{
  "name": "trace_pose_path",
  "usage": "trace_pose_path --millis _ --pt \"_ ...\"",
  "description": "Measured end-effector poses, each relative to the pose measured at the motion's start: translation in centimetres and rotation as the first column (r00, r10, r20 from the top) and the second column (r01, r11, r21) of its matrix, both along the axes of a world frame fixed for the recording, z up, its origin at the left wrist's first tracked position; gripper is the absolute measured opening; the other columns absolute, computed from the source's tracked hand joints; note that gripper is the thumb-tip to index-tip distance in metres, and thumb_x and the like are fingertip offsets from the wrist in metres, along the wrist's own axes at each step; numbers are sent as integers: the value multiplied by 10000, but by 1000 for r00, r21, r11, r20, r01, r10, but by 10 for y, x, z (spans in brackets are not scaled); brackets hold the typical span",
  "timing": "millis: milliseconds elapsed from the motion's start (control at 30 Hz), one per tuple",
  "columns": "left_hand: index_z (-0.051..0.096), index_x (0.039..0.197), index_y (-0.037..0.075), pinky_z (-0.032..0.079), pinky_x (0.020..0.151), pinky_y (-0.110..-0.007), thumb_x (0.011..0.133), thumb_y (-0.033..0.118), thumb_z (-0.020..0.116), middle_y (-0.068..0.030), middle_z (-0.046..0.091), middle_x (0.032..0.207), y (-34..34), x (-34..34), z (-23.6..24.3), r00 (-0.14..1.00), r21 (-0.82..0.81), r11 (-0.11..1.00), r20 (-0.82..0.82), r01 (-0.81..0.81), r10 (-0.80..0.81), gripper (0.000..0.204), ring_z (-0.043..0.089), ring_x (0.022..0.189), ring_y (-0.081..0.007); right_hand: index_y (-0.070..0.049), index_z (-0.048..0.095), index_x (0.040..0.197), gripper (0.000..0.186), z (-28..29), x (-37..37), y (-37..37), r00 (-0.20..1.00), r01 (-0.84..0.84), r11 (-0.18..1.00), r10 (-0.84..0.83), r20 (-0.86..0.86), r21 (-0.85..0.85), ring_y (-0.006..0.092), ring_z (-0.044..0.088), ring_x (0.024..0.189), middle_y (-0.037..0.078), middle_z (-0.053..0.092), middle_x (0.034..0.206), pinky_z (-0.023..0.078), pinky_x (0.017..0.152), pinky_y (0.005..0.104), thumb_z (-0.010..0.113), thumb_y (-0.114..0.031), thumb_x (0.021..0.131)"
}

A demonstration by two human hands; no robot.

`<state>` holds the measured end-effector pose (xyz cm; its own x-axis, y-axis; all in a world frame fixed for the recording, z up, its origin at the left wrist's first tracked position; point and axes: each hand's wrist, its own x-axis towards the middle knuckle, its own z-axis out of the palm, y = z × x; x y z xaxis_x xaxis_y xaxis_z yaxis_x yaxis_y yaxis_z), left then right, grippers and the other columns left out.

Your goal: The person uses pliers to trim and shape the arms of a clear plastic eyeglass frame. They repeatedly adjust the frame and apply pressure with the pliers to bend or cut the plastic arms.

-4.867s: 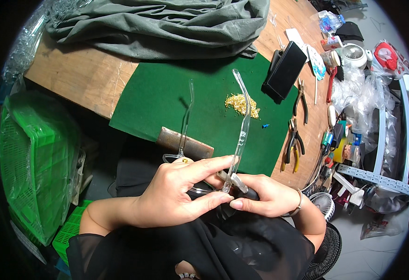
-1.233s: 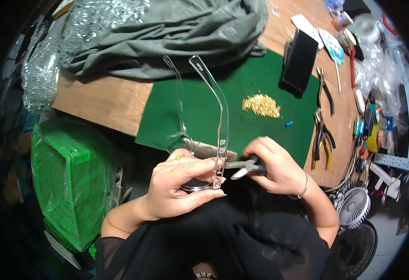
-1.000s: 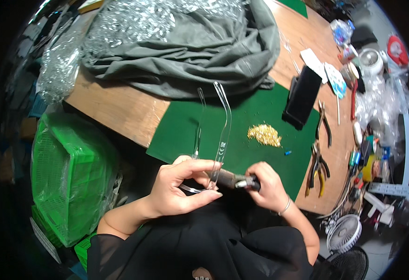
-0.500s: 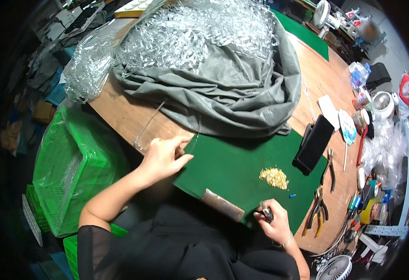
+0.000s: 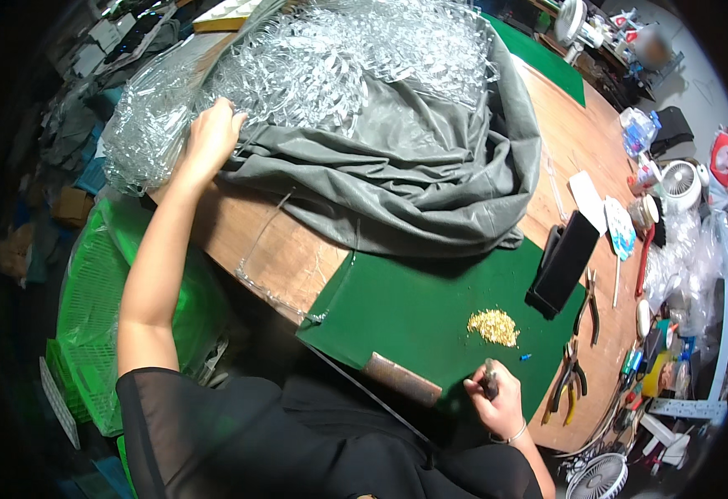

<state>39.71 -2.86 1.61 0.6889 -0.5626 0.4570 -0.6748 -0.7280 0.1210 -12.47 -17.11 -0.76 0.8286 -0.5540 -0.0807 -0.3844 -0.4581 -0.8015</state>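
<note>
My left hand (image 5: 214,133) is stretched far out to the left edge of the grey cloth (image 5: 364,191), beside a heap of shiny clear-silver strips (image 5: 297,83). Its fingers are bent together, and what they pinch is too small to make out. Low on the green mat (image 5: 405,291), my right hand (image 5: 499,399) is closed around a dark hand tool (image 5: 489,382), mostly covered by the fingers. Just above it lie a small pile of gold-coloured bits (image 5: 493,328) and a tiny blue piece (image 5: 525,358). A thin clear strand (image 5: 276,298) lies across the table edge and mat corner.
A rusty metal bar (image 5: 403,378) lies along the mat's near edge. To the right are a black phone-like slab (image 5: 562,264), black-handled pliers (image 5: 590,308) and yellow-tipped pliers (image 5: 567,382). Green plastic baskets (image 5: 89,316) stand on the left, and small fans (image 5: 681,185) at the right.
My left hand has moved from the mat's left corner up and away to the strip heap, leaving the clear strand lying. My right hand stays near its place, still closed on the tool.
</note>
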Motion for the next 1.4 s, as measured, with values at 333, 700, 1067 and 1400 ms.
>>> trace_pose_path --millis 333,700,1067,1400 --pt "525 958 55 511 602 -255 944 292 491 -155 655 865 2 -189 86 66 -832 554 -555 -44 -829 240 622 624 -146 8 520 1110 486 -3 15 0 973 -180 808 61 -224 -561 302 558 818 146 542 1087 450 741 394 647 -43 644" --pt "228 1274 -52 553 636 -321 632 176 840 -289 621 965 36 -321 56 -298 -736 521 -429 -433 -853 916 645 560 -230 -35 550 931 257 15 -11 -13 977 0 835 -117 -178 -551 322 561 818 141 569 831 444 714 414 657 -72 700" --pt "259 1356 -29 516 831 -351 736 -98 694 -253 557 1161 47 -355 46 -356 -699 437 -270 -566 -894 761 647 888 -234 -33 582 864 173 -27 -2 -22 959 98 920 -189 -211 -379 331 563 756 148 581 784 449 691 413 665 -114 736" --pt "222 1412 15 506 704 -186 762 -138 628 -212 439 1339 37 -376 9 -354 -808 563 -483 -173 -801 782 624 908 -120 -81 585 876 184 -33 2 -11 979 28 836 -135 -155 -548 265 549 760 79 552 799 398 664 383 668 -98 713"
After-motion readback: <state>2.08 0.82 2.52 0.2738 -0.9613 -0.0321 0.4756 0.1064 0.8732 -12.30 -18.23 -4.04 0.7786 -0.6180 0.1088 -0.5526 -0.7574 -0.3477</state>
